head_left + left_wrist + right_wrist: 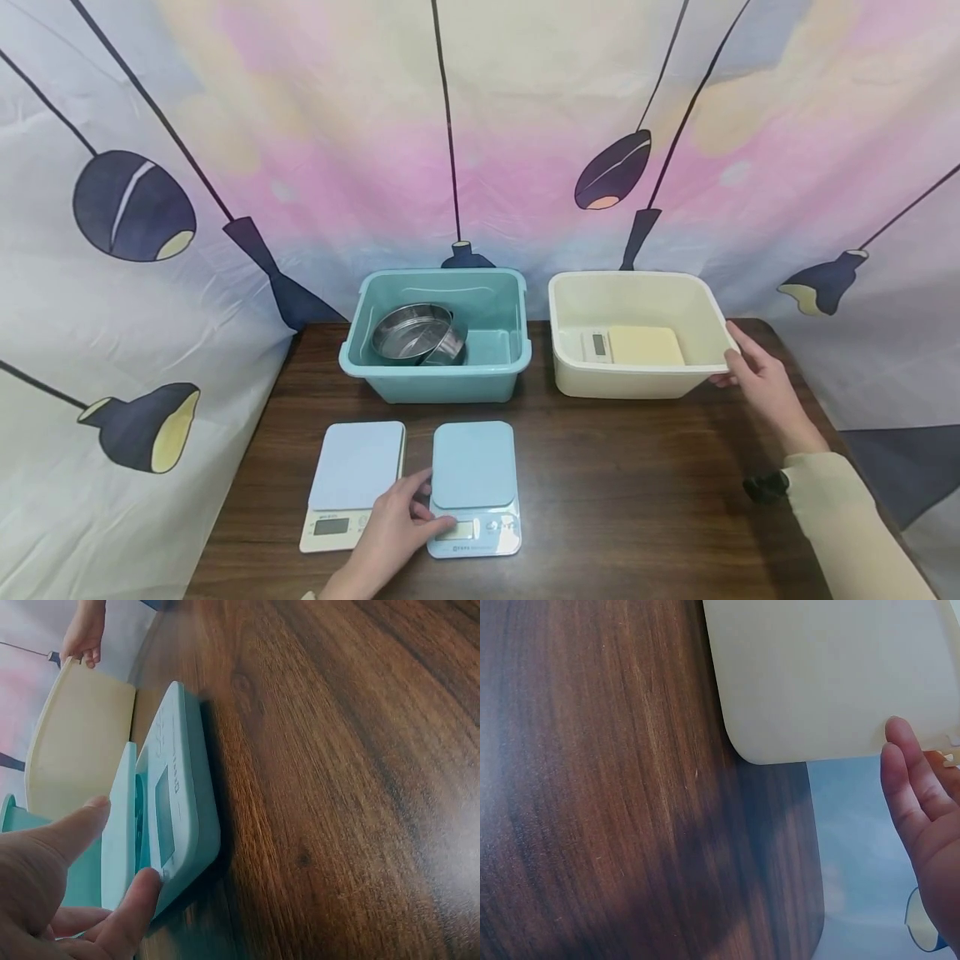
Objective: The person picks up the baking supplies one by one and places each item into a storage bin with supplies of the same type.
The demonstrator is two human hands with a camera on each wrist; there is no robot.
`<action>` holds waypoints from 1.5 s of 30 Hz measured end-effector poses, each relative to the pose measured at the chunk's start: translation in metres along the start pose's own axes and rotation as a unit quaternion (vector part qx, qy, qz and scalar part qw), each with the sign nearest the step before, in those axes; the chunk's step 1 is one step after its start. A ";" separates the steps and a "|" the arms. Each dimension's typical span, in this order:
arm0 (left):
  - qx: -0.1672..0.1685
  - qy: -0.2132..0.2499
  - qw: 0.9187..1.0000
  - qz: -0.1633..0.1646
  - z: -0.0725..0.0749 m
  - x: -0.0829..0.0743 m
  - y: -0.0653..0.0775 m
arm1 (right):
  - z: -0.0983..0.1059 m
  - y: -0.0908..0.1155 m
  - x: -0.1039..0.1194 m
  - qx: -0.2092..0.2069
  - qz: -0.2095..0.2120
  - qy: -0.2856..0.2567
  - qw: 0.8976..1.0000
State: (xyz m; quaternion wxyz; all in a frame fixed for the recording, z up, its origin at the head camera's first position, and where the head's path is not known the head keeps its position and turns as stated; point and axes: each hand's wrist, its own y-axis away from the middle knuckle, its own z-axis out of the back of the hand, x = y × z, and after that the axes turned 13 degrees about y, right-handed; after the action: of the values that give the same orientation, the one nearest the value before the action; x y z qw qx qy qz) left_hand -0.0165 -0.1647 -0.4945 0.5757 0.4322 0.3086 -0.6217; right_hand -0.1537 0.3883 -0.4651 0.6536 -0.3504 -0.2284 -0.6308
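Nearest the camera, the left hand [393, 523] is resting at the near-left side of the blue scale [474, 487], its thumb lying by the display [465, 530] and its fingers spreading loosely along the edge rather than wrapping round it. Whether they are bearing any weight, I cannot tell. The scale is sitting flat on the bench [630, 500], in front of the teal bin [435, 387] and just beside the white scale [356, 467]. The right hand [761, 392] is gripping the cream bin [630, 383] at its right end, the thumb hooking over the rim and the fingers pressing on the outer wall. A pale yellow scale [645, 346] is lying inside that bin.

The step seems to be getting hold of the blue scale while steadying the bin. Doing it well is probably meaning a grip on the base [201, 780], because the left wrist view is showing a gap under the platform [474, 462], and that part may be coming loose if pulled alone. Thumb and fingers are needing opposite sides of the base, with the thumb staying off the display and the scale staying level. Meanwhile, the right hand is best holding lightly, since squeezing could be flexing the rim or dragging the bin.
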 end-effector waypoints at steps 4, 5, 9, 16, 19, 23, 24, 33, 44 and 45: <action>0.016 -0.004 1.000 0.010 0.003 -0.001 -0.002 | 0.000 0.001 0.000 -0.001 0.002 0.005 1.000; 0.017 -0.006 1.000 0.014 0.003 -0.001 -0.003 | 0.000 0.001 0.001 -0.001 0.003 0.006 1.000; 0.015 -0.019 0.999 0.022 0.003 -0.001 -0.004 | -0.001 0.001 0.002 0.001 0.006 0.007 1.000; 0.025 -0.039 0.999 0.015 0.002 0.006 -0.005 | 0.000 0.002 0.000 -0.002 0.010 -0.005 1.000; 0.038 -0.050 0.998 0.022 0.000 0.011 -0.004 | 0.000 0.002 0.000 -0.003 0.012 -0.014 1.000; 0.042 -0.049 0.997 0.035 -0.002 0.014 -0.006 | 0.000 0.001 0.001 -0.002 0.015 -0.022 1.000; 0.039 -0.047 0.997 0.036 -0.002 0.015 -0.006 | 0.000 0.002 0.002 -0.002 0.015 -0.023 1.000; 0.025 0.044 0.997 0.053 -0.004 0.015 -0.012 | -0.001 0.003 0.004 -0.004 0.015 -0.022 1.000; 0.052 0.036 0.997 0.049 -0.010 0.009 -0.019 | -0.003 0.003 0.003 -0.007 0.017 -0.027 0.999; 0.052 0.039 0.996 0.056 -0.010 0.009 -0.019 | -0.002 0.003 0.003 -0.005 0.017 -0.026 0.999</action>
State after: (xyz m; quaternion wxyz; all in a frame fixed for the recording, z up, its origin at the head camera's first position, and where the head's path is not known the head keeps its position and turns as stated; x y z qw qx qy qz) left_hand -0.0330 -0.1572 -0.5088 0.5736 0.5023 0.2737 -0.5863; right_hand -0.1511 0.3844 -0.4650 0.6565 -0.3739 -0.2365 -0.6110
